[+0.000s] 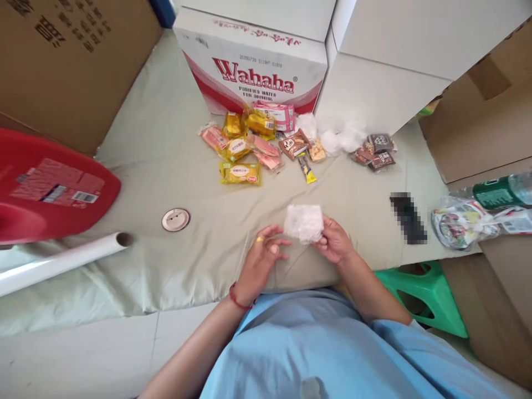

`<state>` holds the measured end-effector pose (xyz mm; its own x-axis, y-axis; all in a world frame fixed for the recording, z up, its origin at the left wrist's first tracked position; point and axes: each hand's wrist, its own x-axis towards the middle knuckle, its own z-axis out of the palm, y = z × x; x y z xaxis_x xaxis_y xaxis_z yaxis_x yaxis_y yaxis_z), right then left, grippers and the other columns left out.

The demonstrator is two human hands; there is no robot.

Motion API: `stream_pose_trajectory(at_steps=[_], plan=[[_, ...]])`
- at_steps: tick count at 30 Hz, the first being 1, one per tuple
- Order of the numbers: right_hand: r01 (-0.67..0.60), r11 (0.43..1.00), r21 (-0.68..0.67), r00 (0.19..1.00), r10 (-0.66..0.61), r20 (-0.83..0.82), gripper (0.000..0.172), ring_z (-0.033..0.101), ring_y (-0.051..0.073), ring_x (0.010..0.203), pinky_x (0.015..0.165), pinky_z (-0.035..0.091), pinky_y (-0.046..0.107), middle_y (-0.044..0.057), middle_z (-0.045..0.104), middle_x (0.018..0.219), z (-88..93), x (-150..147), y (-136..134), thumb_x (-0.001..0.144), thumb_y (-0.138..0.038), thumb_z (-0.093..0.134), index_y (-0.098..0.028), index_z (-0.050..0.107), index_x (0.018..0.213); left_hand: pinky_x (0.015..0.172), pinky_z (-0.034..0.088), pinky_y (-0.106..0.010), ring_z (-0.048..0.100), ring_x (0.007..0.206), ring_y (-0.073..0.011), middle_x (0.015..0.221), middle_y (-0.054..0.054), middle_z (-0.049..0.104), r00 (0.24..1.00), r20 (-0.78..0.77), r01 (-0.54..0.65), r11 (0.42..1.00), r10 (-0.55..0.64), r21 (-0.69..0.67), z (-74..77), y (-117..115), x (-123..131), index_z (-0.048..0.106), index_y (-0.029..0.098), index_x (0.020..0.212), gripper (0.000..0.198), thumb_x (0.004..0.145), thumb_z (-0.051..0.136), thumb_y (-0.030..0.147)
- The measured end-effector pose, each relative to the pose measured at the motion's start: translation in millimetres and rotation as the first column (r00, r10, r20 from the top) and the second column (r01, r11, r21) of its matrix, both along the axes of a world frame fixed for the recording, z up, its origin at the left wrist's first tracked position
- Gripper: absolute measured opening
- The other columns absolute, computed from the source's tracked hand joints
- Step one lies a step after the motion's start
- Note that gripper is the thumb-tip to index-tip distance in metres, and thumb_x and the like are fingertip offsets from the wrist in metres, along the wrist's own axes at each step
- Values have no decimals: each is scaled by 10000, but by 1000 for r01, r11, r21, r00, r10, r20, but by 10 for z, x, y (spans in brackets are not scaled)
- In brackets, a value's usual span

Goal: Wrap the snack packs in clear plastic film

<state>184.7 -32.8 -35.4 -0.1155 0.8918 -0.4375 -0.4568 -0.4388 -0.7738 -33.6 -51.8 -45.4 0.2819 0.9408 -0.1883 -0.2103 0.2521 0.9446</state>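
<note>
My right hand (336, 243) grips the edge of a small squarish packet wrapped in whitish bubble wrap (302, 223). It holds the packet just above the cloth, near the front edge. What lies inside the wrapping cannot be made out. Just left of the packet is my left hand (260, 259), fingers apart and bent a little, with nothing in it. A gold ring and a red cord bracelet (240, 299) are on that hand and wrist. Farther left lies a round pin-back badge (175, 220), its metal back facing up.
Several wrapped snacks (240, 173) lie before a Wahaha water carton (257, 66). White crumpled wrapping (343, 138) sits right of them. At left are a red jug (54, 188) and a white tube (62, 263). A pixelated dark object (408, 218) and a bottle (499, 191) lie right.
</note>
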Motion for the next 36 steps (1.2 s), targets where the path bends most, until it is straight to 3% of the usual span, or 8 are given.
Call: stream_pose_trajectory(at_steps=[3,6,13,16,19,23,30,36], plan=[[10,1000,17,988,-12,153,370,364,59,445,408,304,183,-81,489,584,-57,-129,-121,768,-514,843,-221,633,855,720,538,-288,654,845,-169,1017,-59,705,992,127,4,984,19,-180,8,186,158,670,188,1030,487,794,805,591],[184,968,172,910,-234,343,335,422,76,509,465,338,198,-66,533,634,-47,-80,-87,797,-503,822,-227,642,861,666,448,-243,529,663,-103,701,29,607,987,34,-148,972,157,-185,-9,292,166,616,176,742,425,713,889,501],[135,940,312,774,-297,559,244,494,141,641,580,426,270,-10,599,797,36,8,-87,920,-495,698,-257,655,951,644,408,-242,485,658,-100,677,47,558,954,64,-271,937,292,-222,-65,240,83,589,198,712,432,720,872,524],[-66,861,504,603,-368,707,284,578,196,814,757,517,363,52,630,1012,72,-24,-129,932,-502,687,-281,657,1109,611,413,-243,488,638,-99,687,46,553,946,120,-258,922,302,-290,-82,241,57,572,201,727,450,715,874,534],[-457,696,553,438,-366,821,423,594,272,1002,908,516,461,104,639,1157,82,-73,-155,850,-512,792,-300,676,1198,626,447,-241,514,653,-100,699,46,563,942,119,-266,913,315,-310,-93,257,26,570,197,744,452,711,884,521],[-679,583,447,300,-335,893,121,571,259,990,880,501,438,86,698,1098,14,-160,-139,963,-312,670,-298,745,1058,648,485,-243,545,677,-104,737,42,588,941,130,-259,913,312,-317,-76,241,-3,566,198,773,454,745,862,542],[-579,663,475,482,-192,855,162,619,219,842,795,496,390,49,748,904,25,-192,-119,1022,-321,575,-273,729,1008,954,540,-347,683,1051,-199,1138,-49,728,980,159,-90,979,120,-185,-10,156,6,639,216,1117,563,684,933,424],[-212,908,362,771,-72,633,213,594,175,723,694,475,314,9,697,821,51,-203,-167,933,-477,701,-268,729,908,867,529,-338,689,876,-193,909,-43,762,996,26,-75,971,83,-225,-111,182,9,734,179,892,373,646,927,382]])
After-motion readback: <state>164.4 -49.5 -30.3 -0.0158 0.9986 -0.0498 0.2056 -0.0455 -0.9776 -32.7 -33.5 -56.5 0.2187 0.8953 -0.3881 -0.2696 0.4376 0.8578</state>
